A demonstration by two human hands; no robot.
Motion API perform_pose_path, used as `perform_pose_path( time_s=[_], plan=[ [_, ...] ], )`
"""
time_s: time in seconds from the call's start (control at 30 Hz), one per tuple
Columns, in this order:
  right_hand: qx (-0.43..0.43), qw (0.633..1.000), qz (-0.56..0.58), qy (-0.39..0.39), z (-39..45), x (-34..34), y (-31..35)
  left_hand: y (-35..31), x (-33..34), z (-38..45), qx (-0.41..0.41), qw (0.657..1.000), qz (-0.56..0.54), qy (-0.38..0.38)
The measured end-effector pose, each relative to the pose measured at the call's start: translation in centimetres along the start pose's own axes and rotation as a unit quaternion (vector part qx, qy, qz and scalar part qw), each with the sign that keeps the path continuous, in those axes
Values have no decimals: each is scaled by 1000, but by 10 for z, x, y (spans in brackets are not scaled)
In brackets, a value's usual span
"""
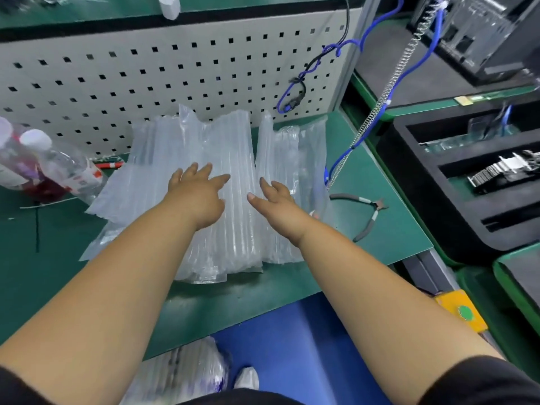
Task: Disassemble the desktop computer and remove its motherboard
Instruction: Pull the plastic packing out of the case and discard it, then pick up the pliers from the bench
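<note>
Hands, left (198, 197) and right (277, 206), fingers spread flat on air-cushion wrap (228, 171) over green desk (380, 229), holding nothing; computer case (473, 33) far right, probably still untouched, needing fetching next.

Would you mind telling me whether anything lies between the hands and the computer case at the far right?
Yes: the left hand and right hand rest on air-column packaging; the computer case sits on a neighbouring bench beyond a gap and hanging blue cable.

Bright, even overhead light, with soft faint shadows. Mild glare glints on the clear air-column packaging (204, 182) (mostly its ridges). Wide-angle distortion bends the edges; corners blur, centre stays fairly sharp.
</note>
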State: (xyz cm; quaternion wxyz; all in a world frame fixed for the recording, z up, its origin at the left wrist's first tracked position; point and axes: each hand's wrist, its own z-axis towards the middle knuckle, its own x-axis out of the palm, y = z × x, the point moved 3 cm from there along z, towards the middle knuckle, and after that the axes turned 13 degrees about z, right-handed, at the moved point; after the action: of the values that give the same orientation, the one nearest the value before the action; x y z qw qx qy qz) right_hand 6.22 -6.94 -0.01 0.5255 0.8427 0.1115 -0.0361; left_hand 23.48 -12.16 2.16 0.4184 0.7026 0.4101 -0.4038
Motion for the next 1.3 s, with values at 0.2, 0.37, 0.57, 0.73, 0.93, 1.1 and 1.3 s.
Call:
perform_pose_path(
  time_s=[0.2,0.37,0.57,0.73,0.93,1.1,1.3],
  plan=[
    [-19,998,34,-54,-30,-32,1,-18,-29,-12,3,992,-99,-82],
    [-85,982,86,-144,-78,-65,3,-65,-66,-43,71,934,-279,-213],
    [-120,956,98,-251,-145,-119,-9,-144,-89,-72,172,906,-312,-230],
    [-147,932,88,-320,-213,-175,-29,-223,-117,-94,241,879,-330,-246],
    [-157,900,105,-393,-309,-250,-63,-329,-147,-138,303,851,-368,-220],
    [-180,871,100,-445,-390,-309,-90,-415,-172,-185,375,823,-369,-214],
    [-180,846,107,-490,-472,-367,-125,-505,-200,-230,428,803,-358,-209]
  ],
)
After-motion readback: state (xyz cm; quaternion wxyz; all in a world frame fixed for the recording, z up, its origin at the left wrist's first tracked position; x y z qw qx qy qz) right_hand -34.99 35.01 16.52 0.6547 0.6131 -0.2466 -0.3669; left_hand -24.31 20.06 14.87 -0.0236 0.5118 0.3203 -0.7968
